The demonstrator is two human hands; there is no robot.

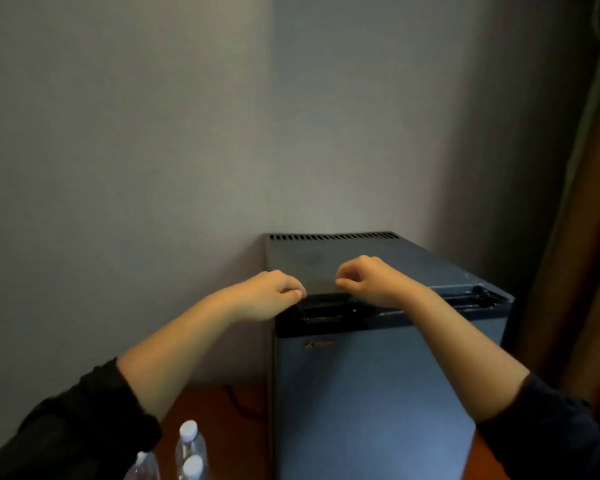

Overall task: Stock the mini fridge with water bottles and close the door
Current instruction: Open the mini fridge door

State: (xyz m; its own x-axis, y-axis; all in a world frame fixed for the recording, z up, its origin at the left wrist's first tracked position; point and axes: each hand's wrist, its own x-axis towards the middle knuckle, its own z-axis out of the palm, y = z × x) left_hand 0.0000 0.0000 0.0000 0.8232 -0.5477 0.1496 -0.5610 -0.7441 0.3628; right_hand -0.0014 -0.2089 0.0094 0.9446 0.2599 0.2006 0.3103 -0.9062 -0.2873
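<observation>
The mini fridge (378,375) stands in the corner against the grey wall (153,133), on a reddish-brown wooden surface (222,410), with a brown curtain (575,237) just beside it on the right; its door (371,410) looks shut, so the step in hand seems to be getting it open, and nothing is stocked yet as far as can be judged; to do that well, the fingers should hook into the dark recessed handle (329,308) that runs along the door's top edge and pull toward the body in one steady swing, while the other hand steadies the cabinet top so the light unit does not slide on the wood; the left hand (274,294) hovers at the fridge's top left corner, fingers loosely curled with their tips at the recess, clamped on nothing; the right hand (364,280) hangs above the top panel, also loosely curled and empty, the two hands near each other but apart; the fridge is a boxy dark blue-grey cabinet with a smooth flat door, a black strip under the top, a row of vent slots (333,236) at the back edge and a small badge too blurred to read; the water bottles (187,455), three white caps showing on clear plastic, stand close together on the wood at the lower left, near the door.
</observation>
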